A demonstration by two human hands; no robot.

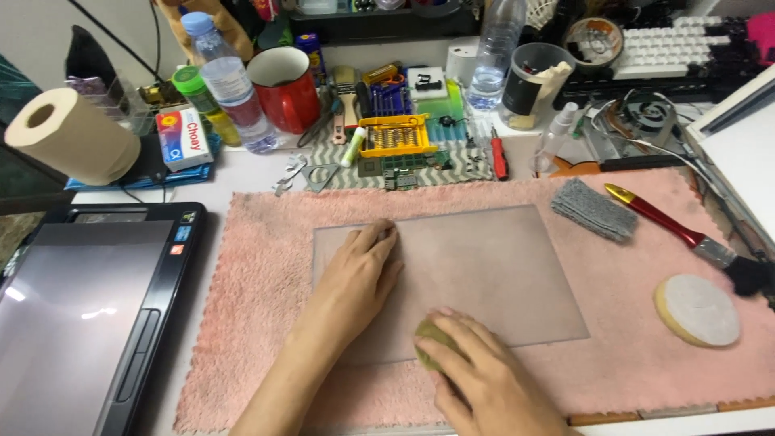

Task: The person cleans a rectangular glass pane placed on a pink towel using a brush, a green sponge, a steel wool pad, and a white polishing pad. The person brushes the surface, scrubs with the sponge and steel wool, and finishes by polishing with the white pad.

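head view, sheet: clear plastic sheet [484, 274] lies flat on the pink towel [258, 266], long axis running left-right, slightly skewed
left hand: left hand [359, 274] flat and relaxed, pressing down the sheet's left part
right hand: right hand [476, 375] clenched round a small greenish pad [432, 339] at the sheet's near edge
nearby: grey cloth [593, 210], red-handled brush [678, 230], laptop [89, 307] off left

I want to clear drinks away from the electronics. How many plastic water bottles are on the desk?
2. One blue-capped bottle stands at the back left beside the red mug. The other clear bottle stands at the back centre next to a dark cup. Clutter could hide more.
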